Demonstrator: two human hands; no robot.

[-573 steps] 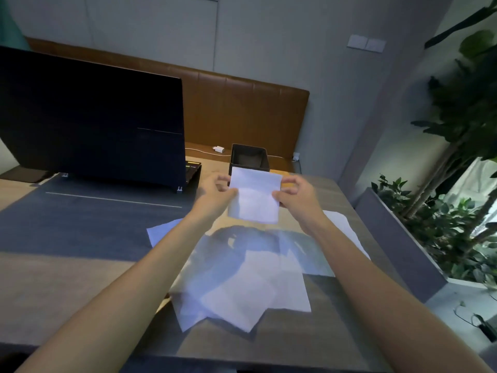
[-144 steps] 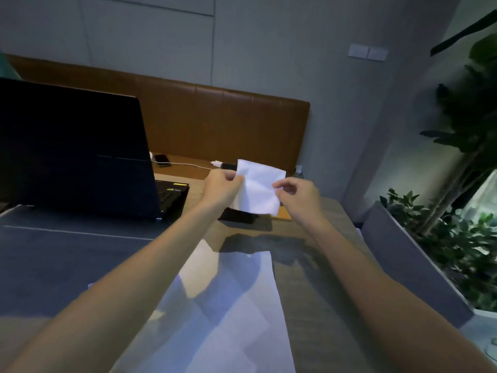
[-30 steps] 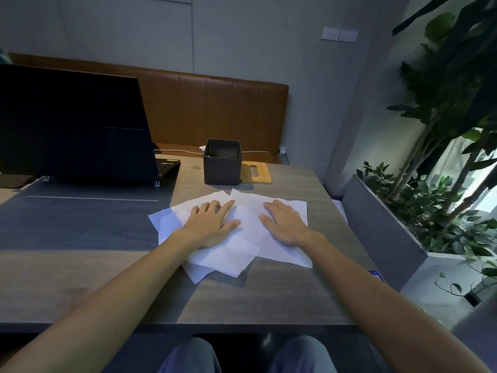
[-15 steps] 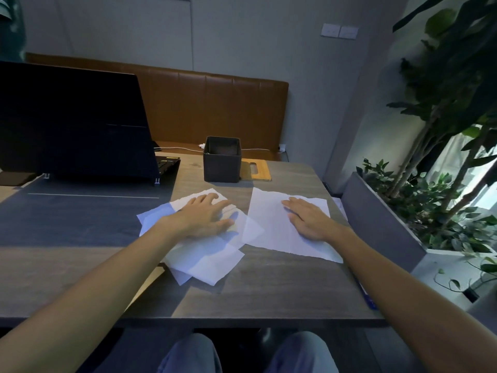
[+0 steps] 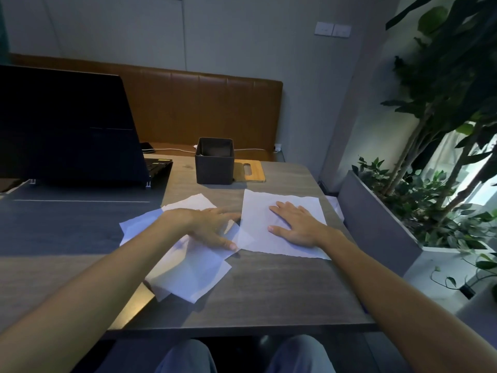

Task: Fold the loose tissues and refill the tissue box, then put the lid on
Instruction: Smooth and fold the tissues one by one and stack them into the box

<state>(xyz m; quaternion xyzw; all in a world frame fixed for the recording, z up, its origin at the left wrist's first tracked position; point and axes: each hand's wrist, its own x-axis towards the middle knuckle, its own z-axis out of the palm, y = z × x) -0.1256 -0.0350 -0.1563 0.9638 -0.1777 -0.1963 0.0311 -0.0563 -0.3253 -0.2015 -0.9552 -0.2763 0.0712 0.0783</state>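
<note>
Our right hand lies flat, fingers straight, on single tissue. Our left hand rests flat, ungripping, on tissue pile. Tissue box uncovered, lid just beside.

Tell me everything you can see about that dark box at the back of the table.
The box is a dark grey, square-sided container with a matte look. It stands upright with its top open on the table's far part. A wooden lid with a slot lies flat close beside its right side. Its inside is shadowed, so any contents cannot be told. Nothing else touches it.
</note>
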